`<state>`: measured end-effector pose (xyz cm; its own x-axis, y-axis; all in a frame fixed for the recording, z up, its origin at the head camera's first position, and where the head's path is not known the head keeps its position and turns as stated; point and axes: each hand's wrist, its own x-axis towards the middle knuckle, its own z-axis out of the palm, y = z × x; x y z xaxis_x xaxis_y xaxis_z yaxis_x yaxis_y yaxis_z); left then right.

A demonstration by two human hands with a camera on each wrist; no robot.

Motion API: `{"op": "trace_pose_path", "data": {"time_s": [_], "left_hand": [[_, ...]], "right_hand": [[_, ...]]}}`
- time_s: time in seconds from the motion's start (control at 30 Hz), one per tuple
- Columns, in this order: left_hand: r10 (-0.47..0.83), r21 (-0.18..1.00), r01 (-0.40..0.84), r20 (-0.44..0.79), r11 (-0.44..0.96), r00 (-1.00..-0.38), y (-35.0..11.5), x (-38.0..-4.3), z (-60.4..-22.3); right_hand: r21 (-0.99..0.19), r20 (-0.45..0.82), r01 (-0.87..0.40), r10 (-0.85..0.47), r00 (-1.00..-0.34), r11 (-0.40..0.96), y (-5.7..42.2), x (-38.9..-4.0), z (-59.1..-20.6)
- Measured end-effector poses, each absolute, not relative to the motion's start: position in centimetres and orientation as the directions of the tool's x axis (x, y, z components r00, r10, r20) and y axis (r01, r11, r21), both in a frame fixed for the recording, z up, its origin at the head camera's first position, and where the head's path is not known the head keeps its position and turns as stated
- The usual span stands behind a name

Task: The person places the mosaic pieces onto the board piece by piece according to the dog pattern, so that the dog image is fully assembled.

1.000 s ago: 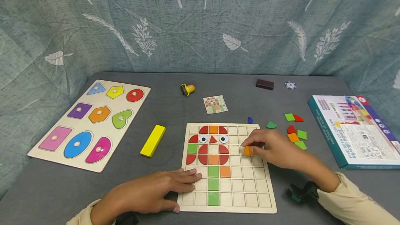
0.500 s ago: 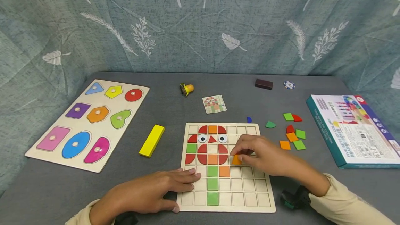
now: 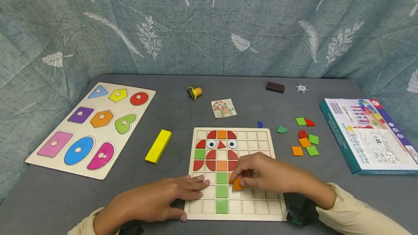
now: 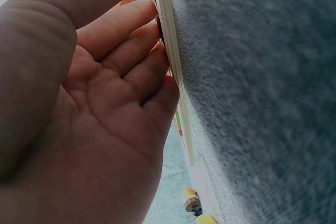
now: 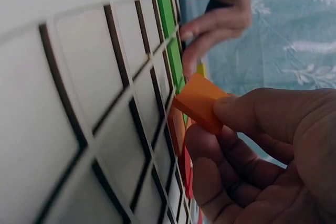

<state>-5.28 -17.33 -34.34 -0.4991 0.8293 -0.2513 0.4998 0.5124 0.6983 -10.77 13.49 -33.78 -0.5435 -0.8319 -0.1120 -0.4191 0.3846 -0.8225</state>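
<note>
A wooden grid board carries red, green and orange pieces and two googly eyes in its squares. My right hand pinches an orange square tile between thumb and fingers, tilted over the board just right of the column of green tiles. The same orange tile shows in the right wrist view, close to the grid. My left hand rests on the board's left edge with fingers fairly straight. In the left wrist view, the left hand's fingertips meet the board's edge.
Loose green, red and orange tiles lie right of the board. A picture card, a blue piece and a dark block lie behind. A yellow block and shape puzzle are left, a box right.
My right hand has moved left and toward me across the board with the orange tile. A second orange tile now shows among the loose tiles. The left hand has stayed in place.
</note>
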Motion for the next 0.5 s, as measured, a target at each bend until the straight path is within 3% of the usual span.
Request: {"op": "trace_pose_path", "data": {"time_s": [0.23, 0.5], "left_hand": [[0.83, 0.7, 0.5, -0.246, 0.51, -0.501, -17.27, -5.27, -34.37], [0.833, 0.698, 0.508, -0.238, 0.505, -0.5, -17.34, -5.25, -34.45]], "right_hand": [[-0.844, -0.086, -0.418, -0.855, -0.512, 0.336, 13.18, -10.28, -34.31], [-0.828, -0.064, -0.443, -0.843, -0.534, 0.344, 12.82, -10.0, -34.73]]}}
